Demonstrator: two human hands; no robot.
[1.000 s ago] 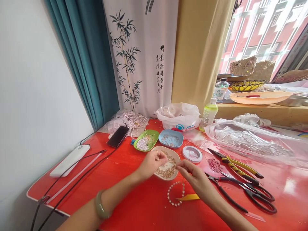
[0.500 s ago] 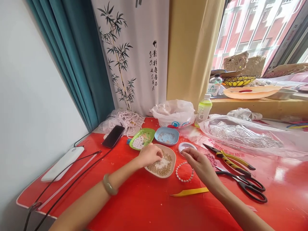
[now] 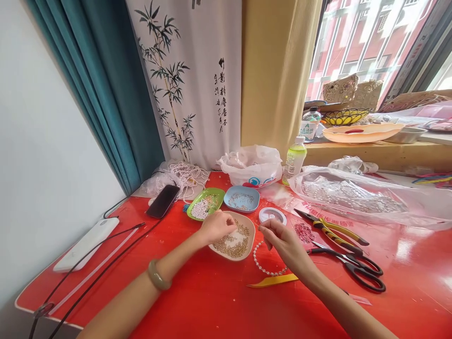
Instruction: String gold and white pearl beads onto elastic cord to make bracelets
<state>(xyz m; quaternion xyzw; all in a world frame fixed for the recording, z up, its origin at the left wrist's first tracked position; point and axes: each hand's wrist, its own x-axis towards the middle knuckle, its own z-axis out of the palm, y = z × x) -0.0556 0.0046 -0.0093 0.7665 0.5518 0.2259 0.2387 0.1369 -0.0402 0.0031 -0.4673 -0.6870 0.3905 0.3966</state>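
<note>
My left hand (image 3: 218,228) is closed in a pinch over the beige tray (image 3: 251,235), which holds small gold beads (image 3: 235,248). Anything between its fingertips is too small to make out. My right hand (image 3: 282,241) also pinches, at the tray's right side. From beneath its fingers a strand of silvery pearl beads (image 3: 261,268) curves round on the red table; its upper end runs up toward the fingertips, and any thread is too fine to see. Yellow tweezers (image 3: 271,281) lie just below the strand, partly behind my right wrist. A white thread spool (image 3: 272,216) lies beyond my right hand.
Green tray (image 3: 192,210) and blue tray (image 3: 243,192) hold more beads. Pliers (image 3: 334,233), scissors (image 3: 353,263) and dark pink beads (image 3: 304,233) lie right. Farther back are plastic bags (image 3: 252,167) and a bottle (image 3: 294,160); a phone (image 3: 163,201) and power bank (image 3: 86,245) sit left.
My right hand has shifted slightly left and down, nearer the left hand. The bead strand has spread wider and slid nearer the tweezers. The view has turned a little; the left hand stays over the tray.
</note>
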